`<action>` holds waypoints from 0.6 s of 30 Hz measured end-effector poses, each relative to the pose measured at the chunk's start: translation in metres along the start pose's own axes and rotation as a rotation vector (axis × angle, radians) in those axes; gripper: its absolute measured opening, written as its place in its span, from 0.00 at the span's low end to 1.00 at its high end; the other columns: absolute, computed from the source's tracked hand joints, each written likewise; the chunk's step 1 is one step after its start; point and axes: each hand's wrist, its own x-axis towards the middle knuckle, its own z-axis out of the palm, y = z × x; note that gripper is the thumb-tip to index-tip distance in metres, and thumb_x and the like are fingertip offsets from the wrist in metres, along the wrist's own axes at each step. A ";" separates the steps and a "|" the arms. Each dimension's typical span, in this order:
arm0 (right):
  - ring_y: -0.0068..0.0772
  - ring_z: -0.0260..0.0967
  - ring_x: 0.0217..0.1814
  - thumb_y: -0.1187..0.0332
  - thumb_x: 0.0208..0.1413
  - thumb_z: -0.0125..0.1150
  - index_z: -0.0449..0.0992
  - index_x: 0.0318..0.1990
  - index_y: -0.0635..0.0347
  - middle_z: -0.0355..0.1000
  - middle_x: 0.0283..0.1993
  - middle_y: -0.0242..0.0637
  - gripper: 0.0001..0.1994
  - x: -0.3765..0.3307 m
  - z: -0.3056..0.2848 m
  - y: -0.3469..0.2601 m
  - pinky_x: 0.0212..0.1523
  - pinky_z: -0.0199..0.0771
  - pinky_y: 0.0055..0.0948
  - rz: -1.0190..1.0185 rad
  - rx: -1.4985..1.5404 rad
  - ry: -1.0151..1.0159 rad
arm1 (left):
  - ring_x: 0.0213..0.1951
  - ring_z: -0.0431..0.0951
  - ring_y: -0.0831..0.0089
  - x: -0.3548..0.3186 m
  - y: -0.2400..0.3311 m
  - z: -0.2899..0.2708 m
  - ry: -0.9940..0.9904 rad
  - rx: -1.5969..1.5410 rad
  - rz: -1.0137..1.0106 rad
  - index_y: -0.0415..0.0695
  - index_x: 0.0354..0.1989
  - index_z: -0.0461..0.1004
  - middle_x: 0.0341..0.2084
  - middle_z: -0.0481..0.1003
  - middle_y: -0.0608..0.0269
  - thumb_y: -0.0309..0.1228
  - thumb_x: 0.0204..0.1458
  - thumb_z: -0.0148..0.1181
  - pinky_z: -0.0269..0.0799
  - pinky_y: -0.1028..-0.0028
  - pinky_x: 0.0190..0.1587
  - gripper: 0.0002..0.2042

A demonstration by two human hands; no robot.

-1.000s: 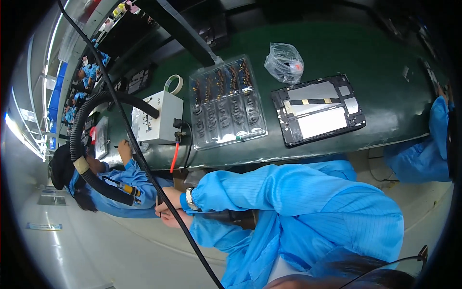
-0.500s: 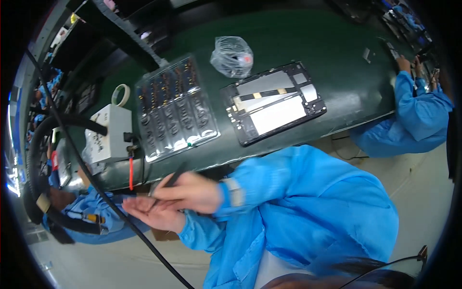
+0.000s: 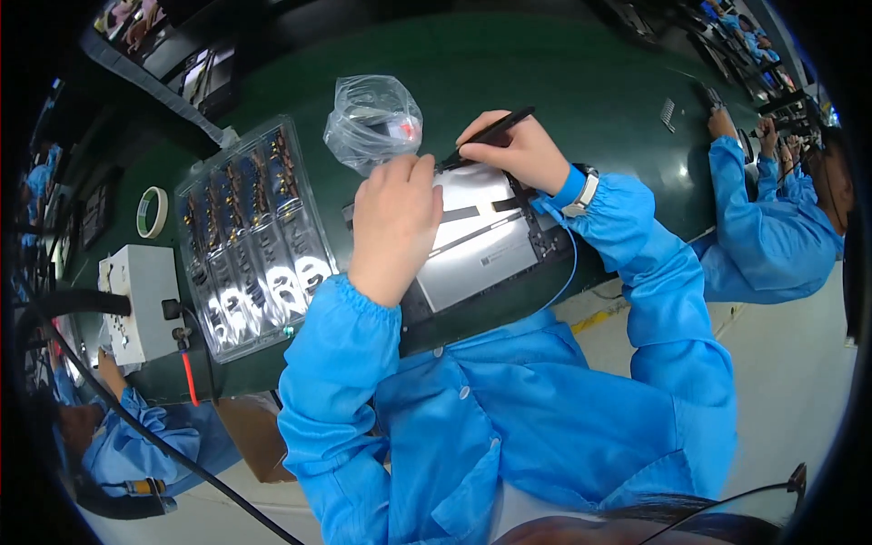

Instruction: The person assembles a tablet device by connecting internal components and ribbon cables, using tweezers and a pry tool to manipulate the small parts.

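Note:
An opened tablet (image 3: 481, 259) with black edges and a silver inside lies before me on the green table (image 3: 581, 82). My left hand (image 3: 392, 222) bends over its far left part, fingers close together; whatever is under the fingertips is hidden. In my right hand (image 3: 531, 156) is a slim black pen-shaped tool (image 3: 498, 130), slanted, its tip down at the tablet's far edge beside my left fingertips. The kind of tip is too small to tell. A blue wrist strap (image 3: 570, 187) with a thin cord is on my right wrist.
Just beyond my left hand stands a clear plastic bag (image 3: 354, 123). Left of the tablet lies a clear tray (image 3: 310, 186) of small parts, then a tape roll (image 3: 163, 216) and a white box (image 3: 145, 300). A black cable (image 3: 173, 422) crosses the lower left. Co-workers in blue sit at both sides.
Both hands have moved from the lower left, off the table, up and right onto the tablet. My left palm was turned up under the black tool; now it faces down. My view has shifted.

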 end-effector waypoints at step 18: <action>0.26 0.68 0.31 0.74 0.44 0.62 0.76 0.32 0.63 0.72 0.31 0.36 0.07 0.004 0.001 0.005 0.32 0.68 0.21 -0.072 -0.082 -0.055 | 0.42 0.66 0.63 0.000 0.002 0.007 -0.189 0.099 -0.123 0.46 0.45 0.71 0.39 0.66 0.62 0.30 0.43 0.57 0.60 0.64 0.45 0.17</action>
